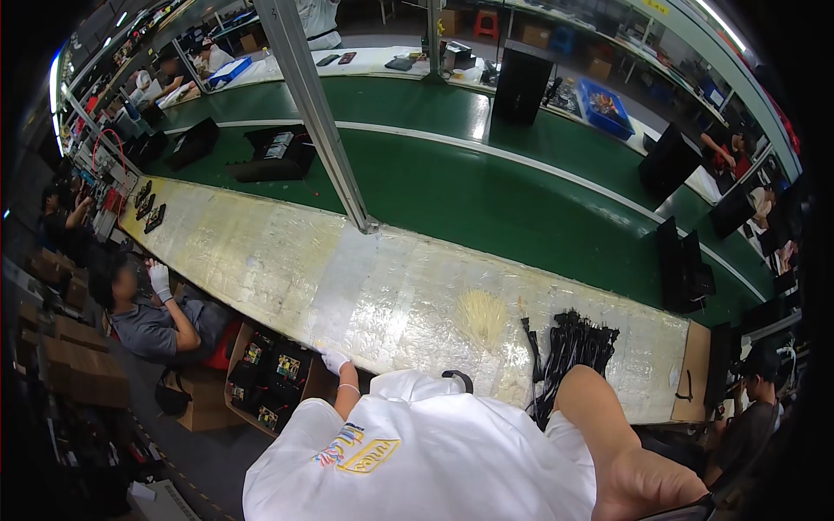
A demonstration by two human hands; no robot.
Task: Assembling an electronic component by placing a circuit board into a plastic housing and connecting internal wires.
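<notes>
My left hand (336, 360), in a white glove, rests at the near edge of the long worktable (287, 269), its fingers loosely stretched out and nothing visible in them. Just left of it stands a cardboard box (252, 418) holding several black housings with circuit boards (287, 366). My right hand (653, 483) is bare and raised close at the lower right, next to a dark edge (695, 509); its fingers are hidden. On the table in front of me lie a bundle of black power cords (569, 352) and a fan of pale cable ties (481, 318).
A green conveyor (408, 187) runs beyond the table, carrying black casings (522, 84). A metal post (321, 122) rises at the table's far edge. A seated person (165, 326) is at left, another person (754, 408) at right. Cardboard (692, 373) stands at the table's right end.
</notes>
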